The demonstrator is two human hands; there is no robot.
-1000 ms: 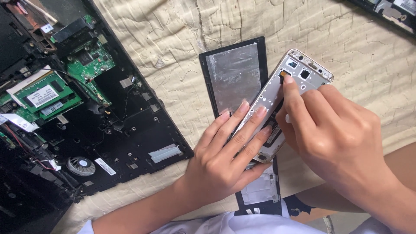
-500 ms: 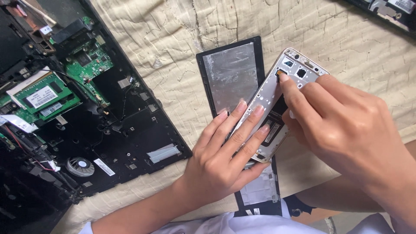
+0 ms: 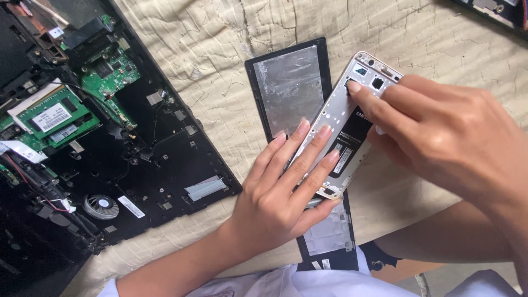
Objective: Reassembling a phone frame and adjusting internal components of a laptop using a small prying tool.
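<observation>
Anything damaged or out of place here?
Yes. The opened laptop lies with green boards and fan bare. The phone has its back cover off, held tilted over a black panel by the left hand and right hand. All on a wrinkled cloth.

bright daylight | soft shadows | foil glare | sharp focus
</observation>
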